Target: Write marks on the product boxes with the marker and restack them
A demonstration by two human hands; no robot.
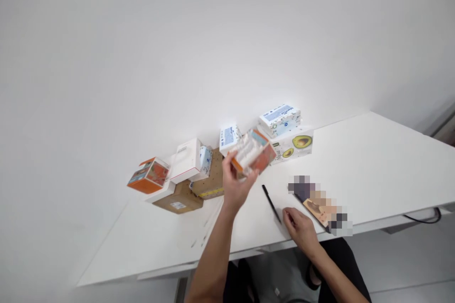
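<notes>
My left hand (235, 187) holds a small orange-and-white box (251, 152) with a red picture on one side, tilted in the air in front of the stacked boxes. The held box is slightly blurred. My right hand (300, 228) rests near the table's front edge, its fingers curled in and apparently empty. Just left of it lies a black pen (271, 204). To its right is a flat, dark-edged item (315, 210) with a picture on it, partly pixelated.
Brown cartons (179, 197) stand at the left under a white box (186, 160) and an orange box (149, 175). Against the wall, a blue-and-white box (280, 120) sits on an avocado-printed box (295, 146). Another blue-and-white box (229, 138) is behind the held one. All stand on a white table (359, 170).
</notes>
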